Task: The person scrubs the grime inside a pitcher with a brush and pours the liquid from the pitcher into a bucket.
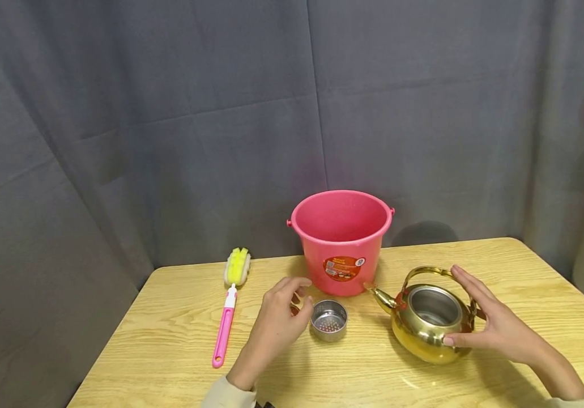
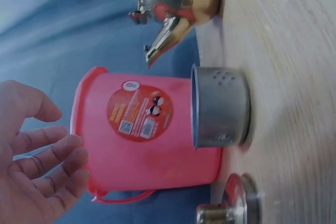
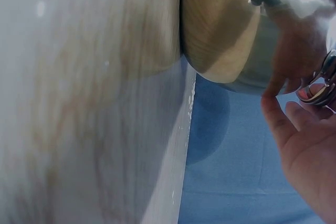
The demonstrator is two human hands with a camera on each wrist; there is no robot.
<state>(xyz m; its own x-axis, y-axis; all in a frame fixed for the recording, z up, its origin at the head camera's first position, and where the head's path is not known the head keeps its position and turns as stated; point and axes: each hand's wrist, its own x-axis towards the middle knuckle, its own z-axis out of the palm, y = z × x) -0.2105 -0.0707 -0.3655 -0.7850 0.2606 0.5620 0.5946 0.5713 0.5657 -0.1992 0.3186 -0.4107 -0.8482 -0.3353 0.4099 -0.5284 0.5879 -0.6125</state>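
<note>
In the head view, a small metal strainer (image 1: 329, 335) is being seen on the table (image 1: 159, 340), just to the right of the left hand (image 1: 280, 314). Its open top is facing up, and it is round, so no long side is being shown. It is lying nearer to the left hand than to the right hand (image 1: 501, 328). Nothing is being held by the left hand; its fingers are bending loosely, away from the thumb. Farther right, a gold kettle (image 1: 419, 335) is being touched by the right hand, with the thumb (image 1: 465, 340) on its side and fingers by its handle (image 1: 424, 269). The kettle's open top is facing up, and its spout (image 1: 386, 299) is pointing left. Behind the strainer, a pink bucket (image 1: 314, 272) is standing with a round label (image 1: 341, 268). On the left, a brush (image 1: 226, 322) is lying.

In the left wrist view, the left hand is being shown above the table, apart from the strainer. A little lid (image 2: 239, 200) is lying near the strainer, knob up. On the label, a square code (image 2: 126, 127) and a bar code (image 2: 148, 128) are being shown, but the words are too blurry to be read.

In the right wrist view, the kettle's shiny side is being touched by the right hand. It cannot be told if the handle is being gripped, because some fingers are being hidden. No writing is being shown there.
</note>
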